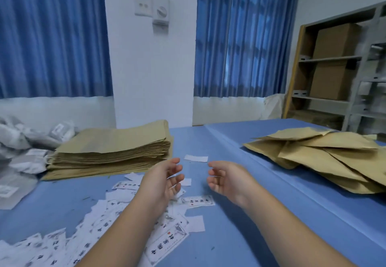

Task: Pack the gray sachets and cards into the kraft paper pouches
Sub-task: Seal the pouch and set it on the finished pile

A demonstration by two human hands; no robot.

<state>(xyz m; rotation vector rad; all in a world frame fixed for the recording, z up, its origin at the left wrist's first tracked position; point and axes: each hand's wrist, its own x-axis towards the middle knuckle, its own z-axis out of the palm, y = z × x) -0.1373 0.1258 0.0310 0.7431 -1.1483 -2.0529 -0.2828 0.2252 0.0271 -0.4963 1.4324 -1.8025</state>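
Kraft pouches (pixel 110 143) stacked flat and neat; printed white cards (pixel 168 239) scattered

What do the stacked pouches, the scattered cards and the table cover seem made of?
Stacked pouches: matte brown kraft paper, thin layered edges.
Scattered cards: white printed paper or thin card, lying flat.
Table cover: smooth blue sheet, perhaps plastic or cloth; long creases.
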